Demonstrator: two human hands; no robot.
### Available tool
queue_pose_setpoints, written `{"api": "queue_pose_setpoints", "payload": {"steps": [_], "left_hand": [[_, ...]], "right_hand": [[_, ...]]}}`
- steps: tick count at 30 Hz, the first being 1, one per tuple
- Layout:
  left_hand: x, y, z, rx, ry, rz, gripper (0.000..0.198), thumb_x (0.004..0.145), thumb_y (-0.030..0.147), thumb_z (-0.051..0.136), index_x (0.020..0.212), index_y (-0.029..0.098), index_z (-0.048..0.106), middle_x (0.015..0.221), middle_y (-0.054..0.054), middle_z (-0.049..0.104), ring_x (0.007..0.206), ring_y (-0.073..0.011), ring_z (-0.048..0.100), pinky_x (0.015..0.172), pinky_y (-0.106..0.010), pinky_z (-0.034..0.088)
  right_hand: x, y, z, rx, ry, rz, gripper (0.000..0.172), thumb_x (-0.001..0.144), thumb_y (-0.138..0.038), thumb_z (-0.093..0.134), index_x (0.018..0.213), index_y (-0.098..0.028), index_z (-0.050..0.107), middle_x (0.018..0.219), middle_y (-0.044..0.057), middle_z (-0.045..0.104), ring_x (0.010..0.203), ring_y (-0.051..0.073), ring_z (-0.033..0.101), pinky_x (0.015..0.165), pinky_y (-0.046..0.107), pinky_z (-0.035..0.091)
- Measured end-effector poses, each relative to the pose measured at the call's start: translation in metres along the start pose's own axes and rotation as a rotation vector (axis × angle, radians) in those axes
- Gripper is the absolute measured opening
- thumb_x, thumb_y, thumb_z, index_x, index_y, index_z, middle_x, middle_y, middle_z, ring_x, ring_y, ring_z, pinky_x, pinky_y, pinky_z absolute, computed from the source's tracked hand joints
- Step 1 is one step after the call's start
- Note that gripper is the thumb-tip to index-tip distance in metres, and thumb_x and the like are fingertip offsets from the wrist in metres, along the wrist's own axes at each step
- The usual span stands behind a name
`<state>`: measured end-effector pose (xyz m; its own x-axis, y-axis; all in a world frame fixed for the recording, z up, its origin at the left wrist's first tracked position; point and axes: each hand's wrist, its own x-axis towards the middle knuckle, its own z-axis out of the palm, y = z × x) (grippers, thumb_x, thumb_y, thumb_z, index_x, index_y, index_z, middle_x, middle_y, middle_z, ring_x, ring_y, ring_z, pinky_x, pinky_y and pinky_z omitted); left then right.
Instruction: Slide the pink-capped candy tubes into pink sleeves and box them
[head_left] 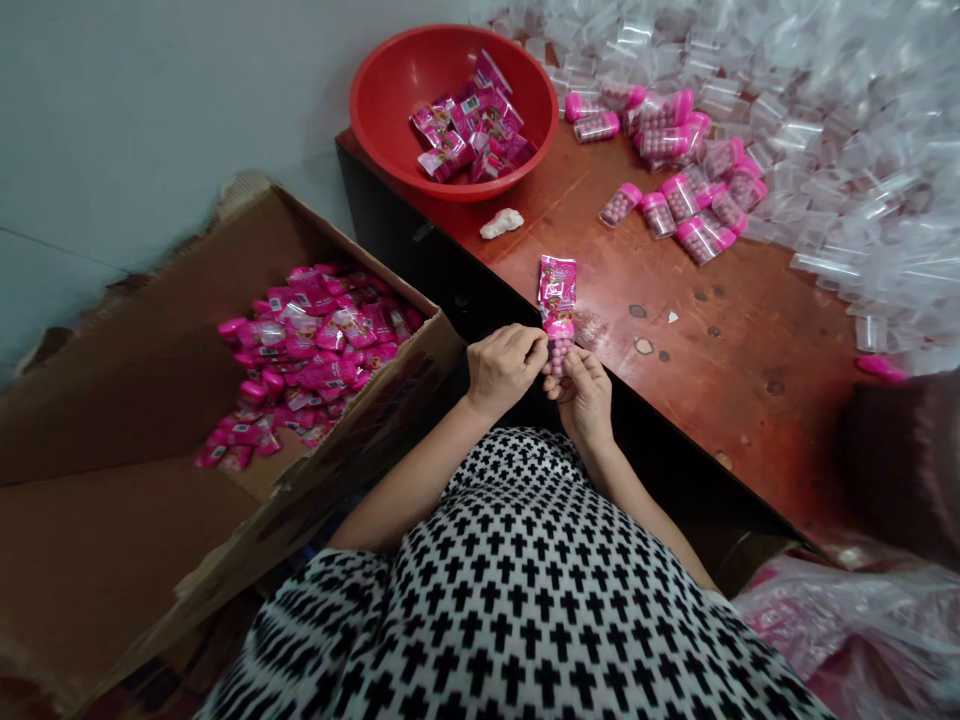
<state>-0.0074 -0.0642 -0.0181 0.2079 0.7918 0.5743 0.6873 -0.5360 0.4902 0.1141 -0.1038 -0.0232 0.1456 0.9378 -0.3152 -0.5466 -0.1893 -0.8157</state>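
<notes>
Between my hands, over the table's front edge, stands a small clear candy jar [557, 358] full of pink balls. A shiny pink printed wrapper sleeve [558, 290] covers its upper part and reaches beyond it over the tabletop. My right hand [587, 393] pinches the bottom end of the jar between thumb and fingers. On the other side, my left hand [502, 372] is closed, its fingers curled right beside the jar at the sleeve's lower edge. Whether those fingertips grip the sleeve or something else is hidden.
A red bowl [375, 120] with pink wrappers sits on the table's left corner, near a crumpled white scrap [502, 223]. Pink-capped candy jars [664, 125] and many clear empty tubes [847, 150] spread behind. At left, a cardboard box [112, 400] holds wrapped jars [322, 340].
</notes>
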Motion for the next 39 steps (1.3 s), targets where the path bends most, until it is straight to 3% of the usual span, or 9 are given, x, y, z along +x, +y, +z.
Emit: {"api": "queue_pose_setpoints", "payload": {"steps": [8, 12, 14, 16, 18, 22, 25, 32, 39], "left_hand": [[0.0, 0.003, 0.0, -0.058, -0.042, -0.055, 0.019, 0.087, 0.021, 0.049, 0.074, 0.017, 0.062, 0.071, -0.002, 0.066, 0.067, -0.0126, 0.06, 0.067, -0.025, 0.043], [0.002, 0.001, 0.004, -0.453, 0.035, -0.408, 0.014, 0.085, 0.028, 0.056, 0.086, 0.017, 0.063, 0.077, -0.002, 0.067, 0.071, -0.0118, 0.063, 0.068, -0.023, 0.048], [0.005, -0.003, 0.008, -0.715, 0.041, -0.568, 0.028, 0.079, 0.033, 0.065, 0.102, 0.017, 0.061, 0.088, -0.004, 0.069, 0.079, -0.0134, 0.066, 0.073, -0.025, 0.051], [0.008, -0.006, 0.012, -0.903, 0.004, -0.6, 0.046, 0.07, 0.034, 0.074, 0.111, 0.017, 0.059, 0.101, -0.006, 0.069, 0.089, -0.0159, 0.066, 0.08, -0.028, 0.052], [0.01, -0.008, 0.014, -0.992, -0.052, -0.589, 0.047, 0.066, 0.033, 0.078, 0.107, 0.017, 0.062, 0.104, -0.006, 0.069, 0.092, -0.0171, 0.066, 0.083, -0.029, 0.051], [0.012, -0.009, 0.013, -0.924, -0.077, -0.586, 0.025, 0.068, 0.037, 0.076, 0.079, 0.016, 0.068, 0.077, -0.001, 0.068, 0.071, -0.0128, 0.062, 0.069, -0.025, 0.049], [0.013, -0.011, 0.009, -0.744, -0.041, -0.477, 0.025, 0.071, 0.04, 0.072, 0.064, 0.017, 0.065, 0.063, 0.002, 0.06, 0.059, -0.0099, 0.054, 0.059, -0.023, 0.043], [0.018, -0.012, -0.002, -0.534, -0.076, -0.285, 0.019, 0.079, 0.031, 0.065, 0.065, 0.018, 0.068, 0.058, 0.001, 0.058, 0.055, -0.0095, 0.052, 0.056, -0.023, 0.041], [0.012, -0.014, 0.001, -0.88, -0.264, -0.66, 0.03, 0.078, 0.043, 0.063, 0.067, 0.015, 0.065, 0.055, 0.001, 0.059, 0.045, -0.0092, 0.053, 0.045, -0.021, 0.043]], "right_hand": [[-0.001, -0.001, 0.001, 0.018, 0.021, -0.002, 0.025, 0.072, -0.035, 0.071, 0.084, -0.018, 0.058, 0.063, -0.003, 0.067, 0.042, 0.007, 0.056, 0.036, 0.015, 0.044], [-0.002, -0.004, -0.001, -0.015, 0.026, -0.014, 0.022, 0.075, -0.034, 0.067, 0.087, -0.019, 0.057, 0.063, -0.002, 0.067, 0.044, 0.008, 0.058, 0.039, 0.016, 0.045], [-0.003, -0.005, -0.002, -0.033, 0.021, -0.006, 0.021, 0.076, -0.033, 0.066, 0.088, -0.018, 0.057, 0.063, -0.002, 0.067, 0.045, 0.008, 0.059, 0.041, 0.016, 0.046], [-0.003, -0.005, -0.002, -0.041, 0.016, 0.006, 0.02, 0.077, -0.033, 0.065, 0.088, -0.017, 0.057, 0.063, -0.002, 0.067, 0.044, 0.008, 0.058, 0.041, 0.017, 0.047], [-0.004, -0.006, -0.002, -0.04, 0.02, 0.012, 0.02, 0.076, -0.032, 0.065, 0.087, -0.017, 0.058, 0.062, -0.002, 0.067, 0.044, 0.008, 0.057, 0.041, 0.017, 0.046], [-0.004, -0.008, -0.002, -0.051, 0.039, 0.021, 0.018, 0.076, -0.032, 0.065, 0.085, -0.018, 0.058, 0.06, -0.002, 0.066, 0.041, 0.007, 0.055, 0.038, 0.016, 0.043], [-0.005, -0.008, -0.002, -0.065, 0.045, 0.023, 0.018, 0.076, -0.032, 0.065, 0.085, -0.017, 0.059, 0.058, -0.002, 0.064, 0.04, 0.007, 0.054, 0.036, 0.015, 0.041], [-0.008, -0.001, -0.003, -0.037, -0.004, 0.056, 0.019, 0.074, -0.032, 0.066, 0.084, -0.017, 0.06, 0.057, -0.002, 0.064, 0.039, 0.006, 0.052, 0.033, 0.015, 0.037], [-0.004, 0.007, -0.01, -0.001, -0.016, 0.123, 0.02, 0.072, -0.031, 0.067, 0.082, -0.016, 0.061, 0.054, -0.001, 0.065, 0.035, 0.006, 0.05, 0.03, 0.014, 0.034]]}}
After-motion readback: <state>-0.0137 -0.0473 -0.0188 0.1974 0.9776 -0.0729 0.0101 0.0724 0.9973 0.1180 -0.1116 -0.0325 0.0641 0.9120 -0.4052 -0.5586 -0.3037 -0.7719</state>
